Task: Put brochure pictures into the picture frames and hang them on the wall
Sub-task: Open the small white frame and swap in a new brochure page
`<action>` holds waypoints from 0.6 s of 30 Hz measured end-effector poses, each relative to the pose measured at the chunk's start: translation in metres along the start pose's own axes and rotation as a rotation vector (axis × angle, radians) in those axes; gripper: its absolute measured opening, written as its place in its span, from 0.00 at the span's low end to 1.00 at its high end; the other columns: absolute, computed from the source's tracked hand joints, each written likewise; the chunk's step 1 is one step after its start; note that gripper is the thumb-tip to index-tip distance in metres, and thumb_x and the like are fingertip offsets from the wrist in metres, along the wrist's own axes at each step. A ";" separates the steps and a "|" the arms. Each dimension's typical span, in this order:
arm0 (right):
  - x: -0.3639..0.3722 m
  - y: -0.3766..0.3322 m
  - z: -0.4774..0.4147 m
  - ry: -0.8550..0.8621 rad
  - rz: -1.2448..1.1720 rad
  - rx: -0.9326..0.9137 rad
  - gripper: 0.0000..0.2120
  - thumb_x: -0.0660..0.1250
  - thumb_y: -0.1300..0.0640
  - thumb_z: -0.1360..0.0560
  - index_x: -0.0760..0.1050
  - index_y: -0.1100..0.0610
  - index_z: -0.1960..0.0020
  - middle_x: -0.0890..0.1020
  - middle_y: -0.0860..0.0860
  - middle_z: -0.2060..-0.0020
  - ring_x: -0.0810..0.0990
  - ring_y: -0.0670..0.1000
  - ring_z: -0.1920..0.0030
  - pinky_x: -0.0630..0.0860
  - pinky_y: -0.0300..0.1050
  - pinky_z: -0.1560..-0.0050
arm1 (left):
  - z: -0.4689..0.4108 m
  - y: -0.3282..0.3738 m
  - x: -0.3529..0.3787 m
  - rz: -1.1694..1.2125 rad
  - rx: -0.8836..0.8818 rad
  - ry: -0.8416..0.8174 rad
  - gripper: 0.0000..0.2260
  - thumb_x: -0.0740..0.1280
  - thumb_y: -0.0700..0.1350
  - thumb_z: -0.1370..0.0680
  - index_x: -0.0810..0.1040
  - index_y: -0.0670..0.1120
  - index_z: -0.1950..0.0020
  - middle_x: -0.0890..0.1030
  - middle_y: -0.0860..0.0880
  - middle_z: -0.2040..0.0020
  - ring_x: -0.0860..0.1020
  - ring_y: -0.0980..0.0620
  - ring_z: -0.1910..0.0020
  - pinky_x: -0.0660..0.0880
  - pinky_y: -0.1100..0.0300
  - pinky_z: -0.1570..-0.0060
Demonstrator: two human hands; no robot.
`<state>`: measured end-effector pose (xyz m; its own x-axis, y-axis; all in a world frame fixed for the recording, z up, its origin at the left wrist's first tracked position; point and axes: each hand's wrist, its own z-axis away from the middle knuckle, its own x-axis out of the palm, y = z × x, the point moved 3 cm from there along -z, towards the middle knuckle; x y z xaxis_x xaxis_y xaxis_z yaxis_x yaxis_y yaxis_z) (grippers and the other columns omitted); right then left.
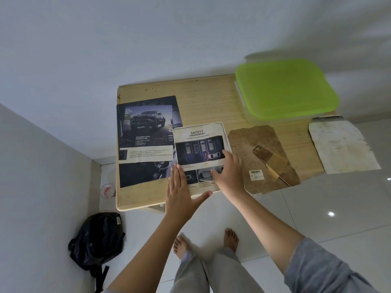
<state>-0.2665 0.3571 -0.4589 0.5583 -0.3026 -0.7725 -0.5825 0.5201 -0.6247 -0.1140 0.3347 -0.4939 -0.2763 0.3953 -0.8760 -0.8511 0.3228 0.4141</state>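
Brochure picture, left hand flat on its edge, fingers straight, right hand spread, fingertips touching it

The person wears a grey-blue sleeve, pale grey trousers, feet bare.

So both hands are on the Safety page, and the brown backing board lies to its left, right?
No: the head view shows the brown backing board right of the Safety page, not left. Left hand and right hand do rest on it.
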 end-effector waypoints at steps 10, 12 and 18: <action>-0.024 0.011 -0.025 -0.050 -0.253 0.187 0.27 0.73 0.61 0.33 0.68 0.55 0.37 0.72 0.51 0.43 0.72 0.49 0.47 0.71 0.41 0.51 | 0.000 -0.001 0.002 0.007 -0.008 0.008 0.53 0.44 0.79 0.38 0.31 0.46 0.26 0.36 0.48 0.24 0.31 0.53 0.29 0.36 0.56 0.31; -0.030 0.017 -0.028 -0.064 -0.269 0.185 0.24 0.73 0.61 0.33 0.71 0.55 0.39 0.77 0.52 0.45 0.75 0.51 0.48 0.75 0.42 0.52 | 0.000 0.000 0.002 0.027 -0.011 0.008 0.53 0.45 0.79 0.39 0.32 0.47 0.26 0.36 0.48 0.24 0.33 0.53 0.28 0.37 0.55 0.31; -0.064 0.024 -0.039 -0.074 -0.368 0.078 0.22 0.67 0.67 0.28 0.70 0.56 0.35 0.78 0.49 0.46 0.76 0.46 0.52 0.73 0.30 0.62 | 0.001 0.002 -0.003 0.069 -0.028 -0.009 0.54 0.47 0.80 0.40 0.32 0.49 0.26 0.36 0.49 0.24 0.34 0.53 0.28 0.42 0.54 0.29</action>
<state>-0.3395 0.3581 -0.4293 0.7646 -0.4232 -0.4860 -0.2901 0.4474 -0.8460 -0.1148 0.3353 -0.4902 -0.3311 0.4235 -0.8432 -0.8423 0.2701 0.4664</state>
